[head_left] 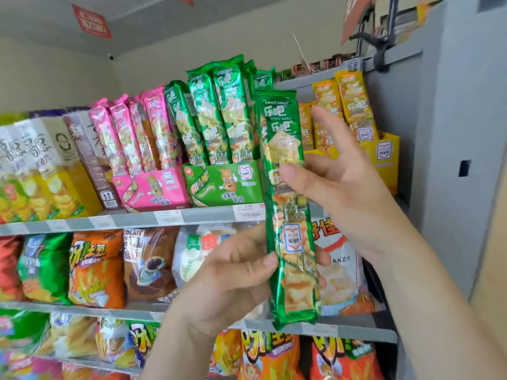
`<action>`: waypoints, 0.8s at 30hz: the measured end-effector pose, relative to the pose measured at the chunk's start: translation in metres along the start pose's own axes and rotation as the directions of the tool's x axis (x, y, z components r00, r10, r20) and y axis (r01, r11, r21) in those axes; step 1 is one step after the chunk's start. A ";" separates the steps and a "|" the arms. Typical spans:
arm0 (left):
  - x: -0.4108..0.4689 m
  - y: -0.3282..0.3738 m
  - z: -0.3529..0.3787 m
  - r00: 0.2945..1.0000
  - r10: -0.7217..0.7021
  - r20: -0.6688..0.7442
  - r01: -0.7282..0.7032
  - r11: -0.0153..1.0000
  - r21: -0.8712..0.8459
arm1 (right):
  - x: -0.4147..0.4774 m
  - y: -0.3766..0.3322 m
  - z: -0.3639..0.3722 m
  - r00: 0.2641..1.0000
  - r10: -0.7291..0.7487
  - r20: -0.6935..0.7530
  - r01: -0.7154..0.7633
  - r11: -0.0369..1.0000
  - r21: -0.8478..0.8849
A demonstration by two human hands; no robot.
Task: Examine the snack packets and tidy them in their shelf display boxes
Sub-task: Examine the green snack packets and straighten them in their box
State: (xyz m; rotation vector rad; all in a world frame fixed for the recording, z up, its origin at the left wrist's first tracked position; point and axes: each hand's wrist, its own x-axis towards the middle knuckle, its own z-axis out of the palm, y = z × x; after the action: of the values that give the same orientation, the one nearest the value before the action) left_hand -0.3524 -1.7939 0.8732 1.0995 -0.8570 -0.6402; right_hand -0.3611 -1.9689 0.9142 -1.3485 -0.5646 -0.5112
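While under examination: green packet (292,237) pinched by left hand (227,278), right hand (337,187)
Green display box (225,185): packet's return seemingly not yet done

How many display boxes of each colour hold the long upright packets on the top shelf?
Pink display box: 1
Green display box: 1
Yellow display box: 1
Total: 3
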 end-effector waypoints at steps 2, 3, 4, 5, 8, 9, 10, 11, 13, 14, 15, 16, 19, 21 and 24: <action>0.004 -0.002 0.002 0.994 -0.001 -0.108 0.002 1.000 0.008 | 0.007 0.000 0.001 1.000 -0.024 -0.010 0.024 0.999 -0.030; 0.006 -0.004 0.003 0.976 0.017 -0.216 0.007 0.994 0.109 | 0.010 0.000 0.000 0.999 -0.042 -0.023 0.041 0.998 -0.041; 0.008 -0.006 0.004 0.942 0.062 -0.330 0.028 0.965 0.263 | 0.014 0.000 -0.002 0.997 -0.065 -0.032 0.063 0.997 -0.051; 0.011 -0.007 0.006 0.908 0.122 -0.401 0.055 0.914 0.401 | 0.018 0.000 -0.005 0.996 -0.086 -0.036 0.084 0.994 -0.066; 0.019 -0.009 0.012 0.875 0.260 -0.409 0.046 0.796 0.603 | 0.028 -0.005 -0.014 0.992 -0.124 -0.013 0.121 0.984 -0.135; 0.023 -0.010 0.013 0.856 0.296 -0.423 0.055 0.762 0.645 | 0.031 -0.008 -0.016 0.992 -0.127 -0.008 0.124 0.980 -0.155; 0.025 -0.010 0.012 0.842 0.322 -0.434 0.066 0.736 0.674 | 0.034 -0.011 -0.019 0.991 -0.130 -0.005 0.127 0.976 -0.178; 0.028 -0.011 0.012 0.836 0.334 -0.435 0.072 0.719 0.691 | 0.036 -0.014 -0.022 0.990 -0.138 -0.002 0.135 0.970 -0.200; 0.032 -0.010 0.011 0.844 0.330 -0.422 0.101 0.676 0.730 | 0.042 -0.019 -0.027 0.985 -0.174 -0.002 0.169 0.956 -0.240; 0.033 -0.009 0.010 0.856 0.319 -0.406 0.118 0.643 0.756 | 0.044 -0.021 -0.029 0.979 -0.203 -0.017 0.192 0.947 -0.256; 0.035 -0.006 0.009 0.874 0.303 -0.380 0.125 0.615 0.779 | 0.047 -0.024 -0.031 0.970 -0.238 -0.043 0.218 0.938 -0.268; 0.035 -0.001 0.008 0.892 0.286 -0.351 0.124 0.593 0.796 | 0.051 -0.028 -0.033 0.957 -0.278 -0.078 0.247 0.929 -0.276; 0.037 0.019 0.005 0.879 0.345 -0.330 0.170 0.419 0.892 | 0.067 -0.040 -0.037 0.885 -0.429 -0.183 0.356 0.875 -0.328; 0.038 0.037 0.004 0.823 0.474 -0.314 0.260 0.179 0.949 | 0.079 -0.048 -0.035 0.820 -0.527 -0.221 0.422 0.819 -0.388; 0.042 0.070 0.008 0.761 0.610 -0.222 0.434 -0.223 0.873 | 0.098 -0.059 -0.027 0.717 -0.659 -0.227 0.508 0.718 -0.476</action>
State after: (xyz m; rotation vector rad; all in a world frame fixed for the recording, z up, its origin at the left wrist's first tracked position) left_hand -0.3342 -1.8080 0.9516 2.5507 -0.6589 1.0846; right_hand -0.3215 -2.0069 1.0183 -1.3594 -0.5872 -1.4649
